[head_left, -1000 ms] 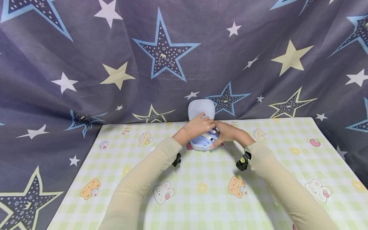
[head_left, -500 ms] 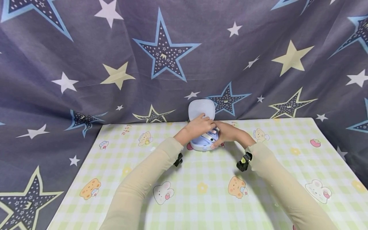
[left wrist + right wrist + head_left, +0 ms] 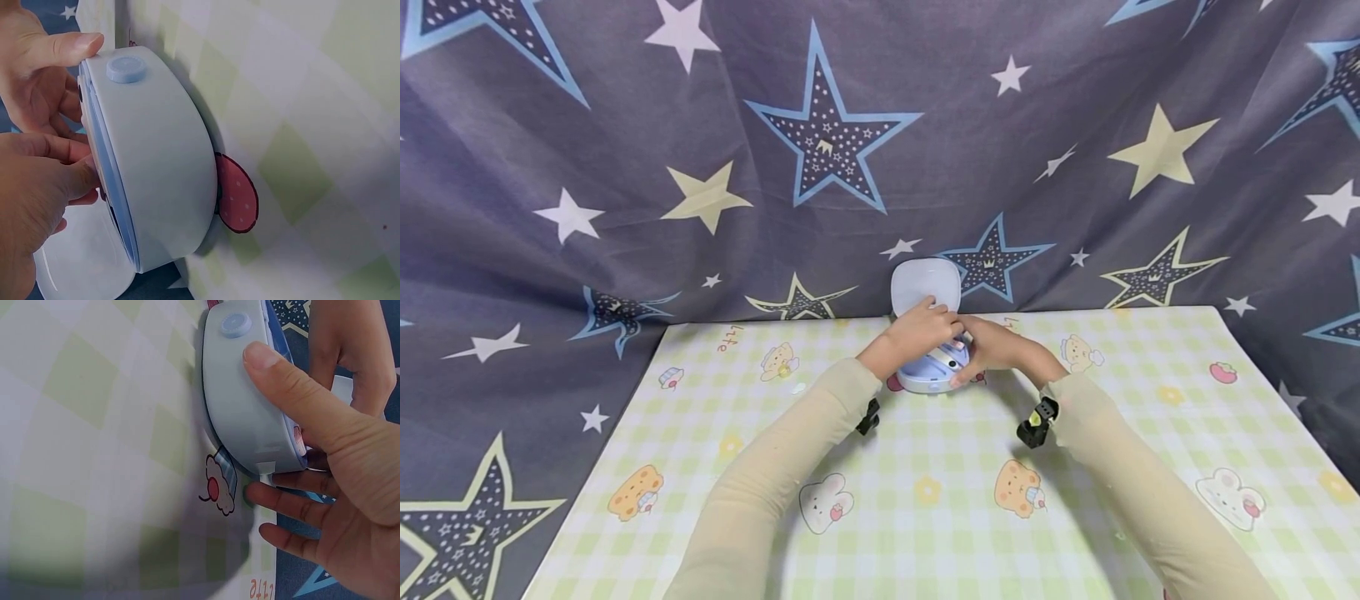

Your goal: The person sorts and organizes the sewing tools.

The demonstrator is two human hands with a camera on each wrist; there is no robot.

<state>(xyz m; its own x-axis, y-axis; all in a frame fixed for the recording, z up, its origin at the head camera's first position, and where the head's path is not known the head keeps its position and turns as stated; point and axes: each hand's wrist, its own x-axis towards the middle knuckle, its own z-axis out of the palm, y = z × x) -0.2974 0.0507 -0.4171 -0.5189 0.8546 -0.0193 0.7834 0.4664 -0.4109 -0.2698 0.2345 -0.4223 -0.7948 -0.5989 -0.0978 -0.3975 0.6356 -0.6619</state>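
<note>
A small rounded pale-blue case [image 3: 931,386] stands at the table's back edge with its whitish lid [image 3: 927,277] raised. My left hand [image 3: 917,332] reaches over its opening; in the left wrist view the left hand [image 3: 34,200] has thumb and index fingertip close together at the opening, and whatever lies between them is hidden. My right hand [image 3: 992,343] grips the case's right side. In the right wrist view its thumb [image 3: 300,394] presses the outer wall, with other fingers round the far side. A white piece with a black dot [image 3: 952,363] lies inside the case.
A checked tablecloth [image 3: 925,533] with printed cartoon animals covers the table. Close behind the case hangs a dark star-patterned curtain [image 3: 820,242]. A round blue button [image 3: 125,69] sits on the case's front. Black straps with devices [image 3: 1036,422] are on both wrists.
The left forearm and its wrist device have shifted slightly to the right. The left fingers stay at the case's opening, and the right hand and case look unmoved.
</note>
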